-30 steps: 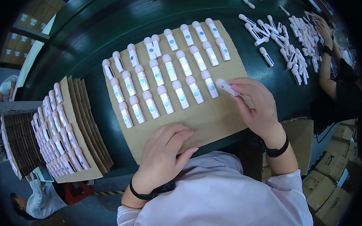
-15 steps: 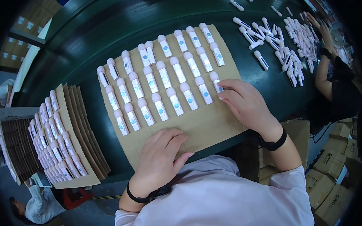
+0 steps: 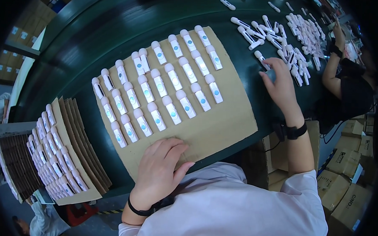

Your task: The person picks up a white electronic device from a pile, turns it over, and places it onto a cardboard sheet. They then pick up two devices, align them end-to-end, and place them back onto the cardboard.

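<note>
The wand's [image 3: 261, 60] near end hides by the right hand [image 3: 280, 84], past the card's [image 3: 216, 123] right edge; fingers parted, contact impossible to tell! Left hand [image 3: 159, 167], loosely open, rests toward the surface's [image 3: 261, 105] near edge.

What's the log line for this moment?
left hand: on cardboard sheet | right hand: by loose white device, contact unclear | sheet: devices in rows

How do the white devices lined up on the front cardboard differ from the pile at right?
The lined-up devices lie in rows, mostly spaced apart; the pile is jumbled, with pieces touching. The lined-up devices rest on cardboard, the pile on the green table. Both show slim white devices with rounded pale heads.
</note>
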Motion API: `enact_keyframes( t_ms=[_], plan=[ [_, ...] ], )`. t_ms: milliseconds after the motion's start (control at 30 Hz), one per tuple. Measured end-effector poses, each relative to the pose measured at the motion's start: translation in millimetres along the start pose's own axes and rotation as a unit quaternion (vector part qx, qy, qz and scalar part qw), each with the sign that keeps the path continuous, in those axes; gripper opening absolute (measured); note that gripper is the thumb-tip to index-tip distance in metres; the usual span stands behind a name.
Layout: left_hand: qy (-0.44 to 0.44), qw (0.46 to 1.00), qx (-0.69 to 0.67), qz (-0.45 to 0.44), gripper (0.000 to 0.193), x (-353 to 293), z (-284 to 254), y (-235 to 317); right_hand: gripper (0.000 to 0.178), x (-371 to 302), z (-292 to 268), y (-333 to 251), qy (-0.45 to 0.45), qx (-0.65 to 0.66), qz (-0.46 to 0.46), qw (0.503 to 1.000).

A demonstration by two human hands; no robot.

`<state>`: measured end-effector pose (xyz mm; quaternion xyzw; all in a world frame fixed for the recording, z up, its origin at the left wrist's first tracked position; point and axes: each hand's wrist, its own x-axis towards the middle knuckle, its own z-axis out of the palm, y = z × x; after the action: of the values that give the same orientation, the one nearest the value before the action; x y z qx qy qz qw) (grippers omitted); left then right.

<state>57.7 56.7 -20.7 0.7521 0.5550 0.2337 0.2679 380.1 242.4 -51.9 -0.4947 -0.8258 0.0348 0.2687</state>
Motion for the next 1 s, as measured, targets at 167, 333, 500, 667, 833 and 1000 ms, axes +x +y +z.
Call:
enact_keyframes(
  t_ms=[167, 333, 500, 667, 833, 1000],
  plan=[
    [0.010, 1.000, 0.003, 0.013, 0.034, -4, 0, 0, 0.021, -5, 4, 20, -0.033, -0.032, 0.142, 0.989],
    [0.038, 0.999, -0.010, 0.037, 0.034, -10, -6, 2, 0.023, -17, -8, -17, -0.059, 0.179, 0.184, 0.965],
    [0.108, 0.991, -0.071, 0.044, 0.036, -9, -13, 7, 0.024, -34, -36, -111, -0.188, 0.443, 0.119, 0.869],
    [0.165, 0.975, -0.141, 0.058, 0.030, -8, -14, 18, 0.022, -48, -28, -161, -0.263, 0.592, 0.161, 0.745],
    [0.196, 0.964, -0.161, 0.080, 0.032, -18, -11, 10, 0.022, -53, -12, -178, -0.233, 0.590, 0.078, 0.769],
    [0.196, 0.962, -0.180, 0.068, 0.033, -21, -12, 7, 0.030, -49, -3, -177, -0.134, 0.474, -0.098, 0.865]
  ],
)
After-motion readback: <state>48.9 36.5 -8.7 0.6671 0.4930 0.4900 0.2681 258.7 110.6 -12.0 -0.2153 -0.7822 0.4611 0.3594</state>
